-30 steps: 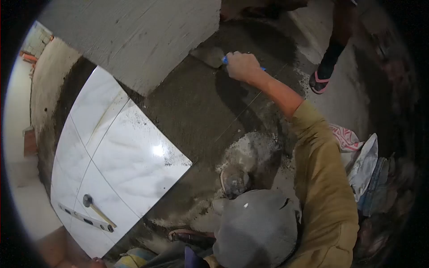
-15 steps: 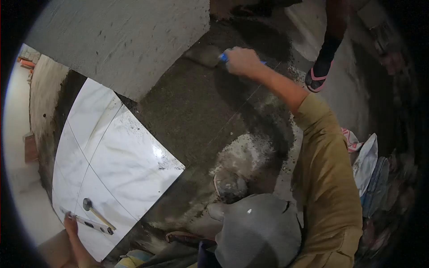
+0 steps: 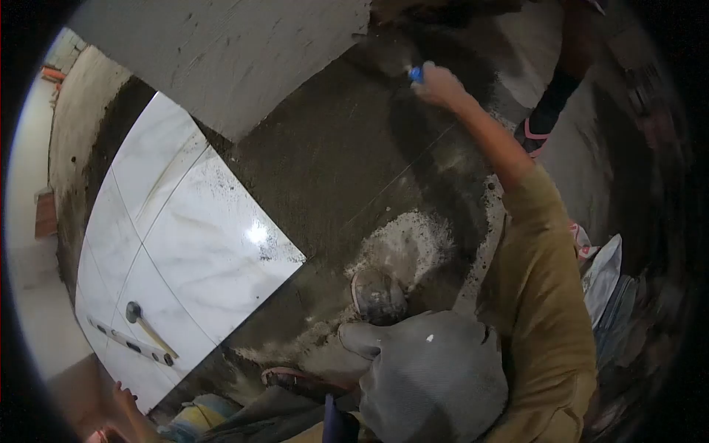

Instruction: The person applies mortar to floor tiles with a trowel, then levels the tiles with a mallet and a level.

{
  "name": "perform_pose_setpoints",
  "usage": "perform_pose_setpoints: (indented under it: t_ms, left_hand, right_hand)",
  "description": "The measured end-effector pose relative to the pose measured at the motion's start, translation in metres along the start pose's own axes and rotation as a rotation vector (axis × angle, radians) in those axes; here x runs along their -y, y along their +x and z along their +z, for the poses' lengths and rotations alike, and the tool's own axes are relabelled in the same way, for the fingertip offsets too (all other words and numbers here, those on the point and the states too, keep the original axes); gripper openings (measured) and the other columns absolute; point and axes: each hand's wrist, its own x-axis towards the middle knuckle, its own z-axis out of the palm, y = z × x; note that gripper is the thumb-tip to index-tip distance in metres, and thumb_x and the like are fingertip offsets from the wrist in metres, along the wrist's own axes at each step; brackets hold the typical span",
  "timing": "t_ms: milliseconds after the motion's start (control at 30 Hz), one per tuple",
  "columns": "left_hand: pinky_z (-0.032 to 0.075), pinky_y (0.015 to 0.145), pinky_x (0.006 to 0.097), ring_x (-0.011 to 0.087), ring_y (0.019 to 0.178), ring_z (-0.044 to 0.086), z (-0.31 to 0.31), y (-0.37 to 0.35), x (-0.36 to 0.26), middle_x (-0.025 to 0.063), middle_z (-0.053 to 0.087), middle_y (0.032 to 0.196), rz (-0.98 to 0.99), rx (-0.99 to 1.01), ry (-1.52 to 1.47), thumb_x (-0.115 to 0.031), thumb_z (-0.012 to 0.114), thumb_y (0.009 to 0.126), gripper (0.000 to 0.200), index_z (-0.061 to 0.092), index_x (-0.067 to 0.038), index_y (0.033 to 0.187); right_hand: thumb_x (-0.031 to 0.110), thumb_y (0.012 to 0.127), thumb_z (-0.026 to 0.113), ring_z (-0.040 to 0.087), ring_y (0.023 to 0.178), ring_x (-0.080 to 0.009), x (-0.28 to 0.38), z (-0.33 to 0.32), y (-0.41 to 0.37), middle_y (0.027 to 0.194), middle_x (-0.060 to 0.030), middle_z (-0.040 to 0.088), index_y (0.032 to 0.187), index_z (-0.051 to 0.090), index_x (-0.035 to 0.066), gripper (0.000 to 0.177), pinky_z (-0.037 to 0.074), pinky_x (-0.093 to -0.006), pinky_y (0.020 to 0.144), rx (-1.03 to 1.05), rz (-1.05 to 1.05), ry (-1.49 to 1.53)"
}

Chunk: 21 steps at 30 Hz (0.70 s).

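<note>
My right hand (image 3: 439, 87) is closed around the blue handle (image 3: 416, 74) of a tool, whose far end is blurred over the dark, damp floor (image 3: 317, 155). At the lower left, my left hand (image 3: 125, 397) is beside the edge of the white marbled tiles (image 3: 214, 244), with its fingers apart and nothing seen in it. On those tiles lie a spirit level (image 3: 129, 341) and a mallet (image 3: 134, 313) with a pale handle, side by side.
A large grey slab (image 3: 221, 59) covers the upper left. Another person's leg (image 3: 557, 96), in a dark sock and pink-strapped sandal, stands at the upper right. My shoe (image 3: 378, 295) rests on the floor. Crumpled bags (image 3: 604, 277) lie at the right.
My right hand has moved up and to the right with the blue-handled tool. My left hand has come away from the spirit level, which stays on the tiles. The view has shifted slightly.
</note>
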Motion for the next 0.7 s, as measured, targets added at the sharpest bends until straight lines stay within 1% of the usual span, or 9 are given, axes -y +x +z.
perform_pose_setpoints:
  t_ms: [33,67,100,167,267,367,433,567,700]
  left_hand:
    - [0.051,0.050,0.0303,0.0210,0.067,0.059,-0.005,-0.012,-0.002,0.0151,0.060,0.092,0.069,-0.045,0.010,-0.003,0.048,0.080,0.052,0.054,0.000,0.132]
    - [0.051,0.054,0.0308,0.0253,0.077,0.061,-0.021,-0.020,-0.008,0.0158,0.058,0.102,-0.068,0.139,0.029,-0.002,0.047,0.075,0.057,0.055,0.001,0.131]
    - [0.051,0.054,0.0308,0.0253,0.077,0.061,-0.032,-0.003,0.010,0.0158,0.058,0.102,-0.072,0.145,0.035,-0.002,0.047,0.075,0.057,0.055,0.001,0.131]
    - [0.049,0.055,0.0297,0.0221,0.078,0.059,-0.010,0.009,0.002,0.0124,0.058,0.106,0.346,0.119,0.168,-0.006,0.050,0.078,0.056,0.052,0.000,0.134]
    - [0.045,0.054,0.0279,0.0165,0.072,0.055,-0.002,-0.007,-0.015,0.0074,0.058,0.099,0.165,0.192,-0.123,-0.010,0.051,0.084,0.054,0.049,-0.003,0.138]
    - [0.045,0.053,0.0276,0.0160,0.071,0.055,0.006,-0.003,-0.026,0.0071,0.057,0.098,0.117,0.218,-0.103,-0.011,0.051,0.085,0.054,0.048,-0.003,0.138]
    - [0.044,0.053,0.0274,0.0155,0.070,0.054,0.004,0.006,-0.029,0.0067,0.057,0.097,0.073,0.235,-0.079,-0.011,0.052,0.085,0.054,0.048,-0.004,0.139]
    - [0.043,0.052,0.0269,0.0145,0.069,0.053,0.003,0.006,-0.020,0.0061,0.057,0.095,-0.040,0.263,-0.040,-0.012,0.052,0.086,0.054,0.047,-0.004,0.139]
    - [0.042,0.051,0.0264,0.0136,0.067,0.052,-0.019,-0.014,0.000,0.0054,0.056,0.094,-0.190,0.237,0.006,-0.013,0.053,0.087,0.054,0.046,-0.005,0.140]
  right_hand:
    - [0.030,0.088,0.061,0.068,0.075,-0.0270,0.012,0.004,-0.015,0.090,-0.0168,0.064,0.111,0.056,0.000,0.038,0.055,-0.0400,0.064,0.138,-0.032,0.163]
    - [0.031,0.087,0.063,0.062,0.066,-0.0173,0.029,0.013,-0.034,0.084,-0.0113,0.062,0.108,0.057,0.001,0.037,0.051,-0.0336,0.054,0.343,0.034,0.550]
    - [0.030,0.087,0.064,0.059,0.061,-0.0138,0.044,0.027,-0.042,0.083,-0.0088,0.062,0.105,0.058,0.002,0.034,0.048,-0.0302,0.049,0.477,0.013,0.573]
    - [0.033,0.085,0.068,0.065,0.062,-0.0197,0.078,0.034,-0.067,0.085,-0.0136,0.068,0.107,0.059,-0.006,0.046,0.054,-0.0351,0.056,0.567,-0.111,0.496]
    - [0.032,0.085,0.067,0.067,0.061,-0.0212,0.077,0.036,-0.075,0.082,-0.0142,0.068,0.100,0.061,-0.007,0.042,0.055,-0.0376,0.057,0.536,-0.083,0.446]
    - [0.032,0.088,0.061,0.067,0.063,-0.0222,0.019,0.038,-0.049,0.079,-0.0143,0.067,0.102,0.059,-0.004,0.039,0.056,-0.0363,0.056,0.379,0.019,0.313]
    - [0.033,0.090,0.058,0.069,0.065,-0.0271,-0.020,0.032,-0.035,0.078,-0.0188,0.066,0.097,0.059,-0.007,0.040,0.056,-0.0410,0.058,0.168,0.099,0.145]
    - [0.035,0.091,0.058,0.056,0.052,-0.0135,-0.066,0.014,-0.051,0.070,-0.0042,0.058,0.091,0.059,0.002,0.033,0.046,-0.0318,0.047,0.349,0.308,0.712]
    - [0.034,0.092,0.057,0.055,0.052,-0.0128,-0.032,0.041,-0.115,0.070,-0.0041,0.057,0.097,0.061,0.004,0.030,0.045,-0.0289,0.045,0.586,0.123,0.665]
